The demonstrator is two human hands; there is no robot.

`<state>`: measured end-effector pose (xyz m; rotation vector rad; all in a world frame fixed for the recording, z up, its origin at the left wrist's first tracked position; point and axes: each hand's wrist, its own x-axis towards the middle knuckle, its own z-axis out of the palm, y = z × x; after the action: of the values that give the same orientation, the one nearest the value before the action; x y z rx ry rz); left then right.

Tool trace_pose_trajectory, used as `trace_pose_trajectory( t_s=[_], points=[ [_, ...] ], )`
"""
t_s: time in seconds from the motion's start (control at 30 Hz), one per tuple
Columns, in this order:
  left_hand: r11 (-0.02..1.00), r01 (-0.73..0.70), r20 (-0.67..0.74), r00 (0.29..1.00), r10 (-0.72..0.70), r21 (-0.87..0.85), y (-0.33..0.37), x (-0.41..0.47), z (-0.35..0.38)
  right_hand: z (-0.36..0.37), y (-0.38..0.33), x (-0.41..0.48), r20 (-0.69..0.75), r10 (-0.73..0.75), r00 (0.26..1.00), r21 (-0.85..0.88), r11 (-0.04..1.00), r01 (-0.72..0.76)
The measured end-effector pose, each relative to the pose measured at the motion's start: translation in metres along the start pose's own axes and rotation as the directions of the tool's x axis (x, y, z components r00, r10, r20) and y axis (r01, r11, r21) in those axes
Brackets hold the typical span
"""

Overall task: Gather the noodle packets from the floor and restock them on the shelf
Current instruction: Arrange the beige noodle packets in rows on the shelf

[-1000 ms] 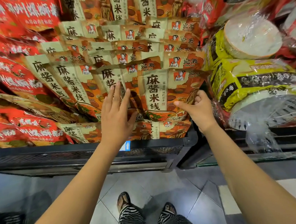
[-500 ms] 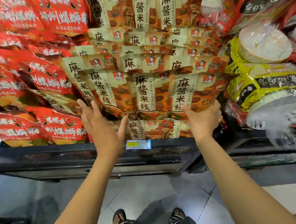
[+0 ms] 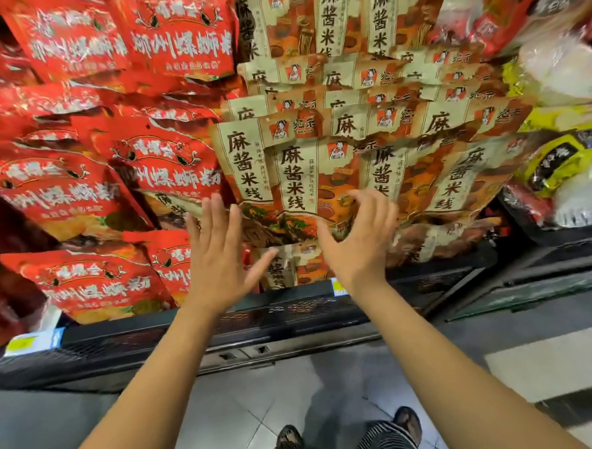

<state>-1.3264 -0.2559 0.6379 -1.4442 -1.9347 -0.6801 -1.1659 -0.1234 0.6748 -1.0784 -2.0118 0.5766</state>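
The left hand [image 3: 217, 259] is spread wide with straight fingers and holds nothing. The right hand [image 3: 360, 241] has loosely curved fingers, blurred, and grips nothing. The beige noodle packets [image 3: 295, 179] lie stacked on the black shelf [image 3: 292, 313] at twelve o'clock from both hands — red packets [image 3: 85, 287] lie at nine.

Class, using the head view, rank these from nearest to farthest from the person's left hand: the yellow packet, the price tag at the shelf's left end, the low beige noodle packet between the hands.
1. Beige noodle packet: just right of the left hand, by its thumb.
2. Price tag: lower left, on the shelf front.
3. Yellow packet: far right, beyond the right hand.
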Motion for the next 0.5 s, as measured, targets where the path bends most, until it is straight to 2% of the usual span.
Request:
trace_pose_trajectory(
  t_s=[0.03, 0.07, 0.1, 0.13, 0.27, 0.37, 0.43, 0.5],
  points=[
    [1.000, 0.023, -0.010, 1.000, -0.023, 0.003, -0.007, 0.003, -0.002, 0.007, -0.010, -0.004, 0.200, -0.082, 0.976, 0.046, 0.996, 0.075],
    [0.998, 0.061, -0.014, 0.998, -0.061, -0.010, -0.016, 0.007, -0.004, 0.017, -0.020, -0.007, 0.390, -0.136, 0.911, 0.082, 0.990, 0.113],
    [0.993, 0.113, -0.009, 0.994, -0.113, -0.031, -0.024, 0.010, -0.006, 0.026, -0.033, -0.007, 0.517, -0.163, 0.840, 0.102, 0.986, 0.129],
    [0.981, 0.183, -0.002, 0.983, -0.183, -0.058, -0.031, 0.014, -0.008, 0.037, -0.043, -0.006, 0.573, -0.181, 0.799, 0.123, 0.983, 0.134],
    [0.827, 0.517, 0.085, 0.855, -0.512, -0.221, -0.050, 0.019, -0.011, 0.067, -0.067, 0.006, 0.591, -0.215, 0.777, 0.218, 0.971, 0.102],
    [0.746, 0.564, 0.173, 0.823, -0.541, -0.353, -0.057, 0.011, -0.010, 0.063, -0.061, 0.019, 0.602, -0.141, 0.786, 0.184, 0.982, 0.035],
    [0.734, 0.566, 0.183, 0.821, -0.540, -0.375, -0.060, 0.010, -0.010, 0.053, -0.053, 0.029, 0.591, -0.060, 0.805, 0.173, 0.984, -0.054],
    [0.687, 0.607, 0.202, 0.789, -0.580, -0.399, -0.061, 0.015, -0.006, 0.043, -0.043, 0.038, 0.561, 0.041, 0.827, 0.167, 0.973, -0.161]
  ],
)
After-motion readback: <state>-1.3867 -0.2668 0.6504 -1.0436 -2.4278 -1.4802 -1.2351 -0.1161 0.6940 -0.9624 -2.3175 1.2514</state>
